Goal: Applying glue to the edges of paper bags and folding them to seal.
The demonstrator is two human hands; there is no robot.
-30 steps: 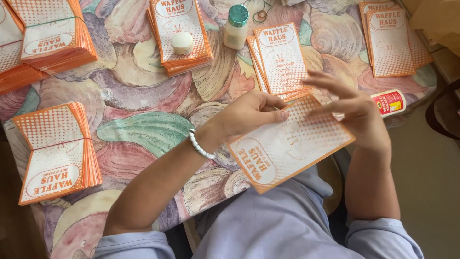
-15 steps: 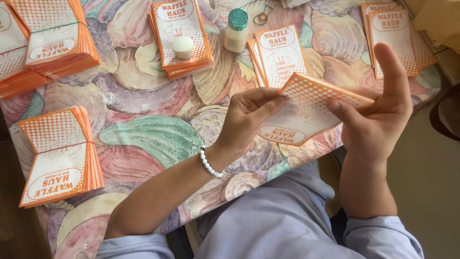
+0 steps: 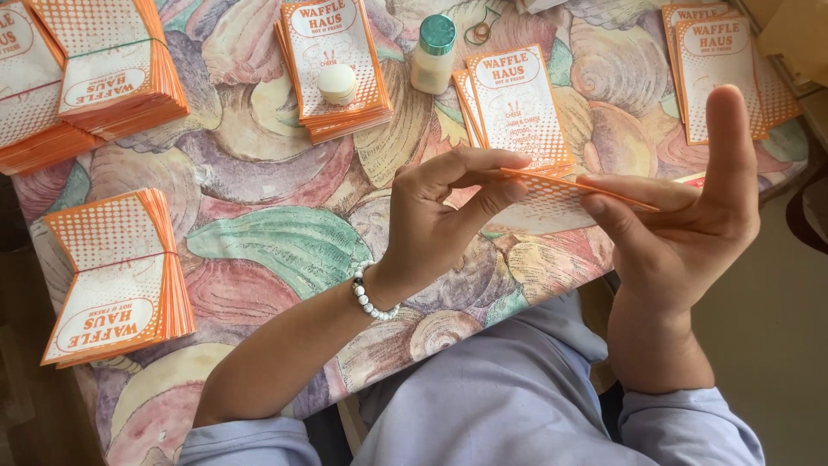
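Both hands hold one orange-and-white printed card sheet (image 3: 569,183) above the table's near edge; it is tilted almost edge-on to the camera. My left hand (image 3: 444,220), with a white bead bracelet on the wrist, pinches its left end between thumb and fingers. My right hand (image 3: 690,229) grips its right end, thumb pointing straight up. Just behind the sheet lies a small stack of the same cards (image 3: 516,105) on the shell-patterned tablecloth (image 3: 267,242).
More card stacks: folded ones at far left (image 3: 112,276) and top left (image 3: 103,73), one at top centre (image 3: 332,65) with a small round cream lid on it, one at top right (image 3: 716,65). A green-capped bottle (image 3: 433,53) stands beside rubber bands (image 3: 479,33).
The card sheet lay flat under both hands on the table edge; it has been lifted and turned until nearly edge-on. My right thumb has risen upright.
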